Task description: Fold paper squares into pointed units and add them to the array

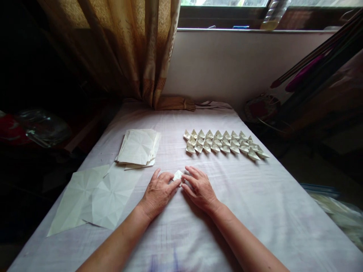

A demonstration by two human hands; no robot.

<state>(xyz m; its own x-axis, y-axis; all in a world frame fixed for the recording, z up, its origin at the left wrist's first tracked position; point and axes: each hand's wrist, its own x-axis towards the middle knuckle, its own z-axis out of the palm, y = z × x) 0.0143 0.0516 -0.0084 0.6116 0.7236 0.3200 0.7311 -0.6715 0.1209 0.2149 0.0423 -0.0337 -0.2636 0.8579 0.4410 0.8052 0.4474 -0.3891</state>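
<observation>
1. Bare forearms [121,236] enter at 7 and 5 o'clock, over pale cloth [255,219]; clock directions taken from the folded paper.
2. Folded paper [178,175]: small, white, at dial centre, lying between the two hands.
3. Left hand [159,189]: palm down, thumb and index at the paper's near and left edges.
4. Right hand [200,187]: mirrors it, index tip at the paper's right edge.
5. Hands close together; can't tell if either one pinches the paper firmly.
6. Loose creased sheets [110,198]: about 8 to 9 o'clock, overlapping.
7. Paper stack [137,147]: 10 o'clock, edges uneven.
8. Pointed folded pieces [217,143]: 2 o'clock, packed in rows, ragged right end.
9. Gold curtain [133,49]: 11 o'clock. Clear bottle [275,15]: 1 o'clock, by window.
</observation>
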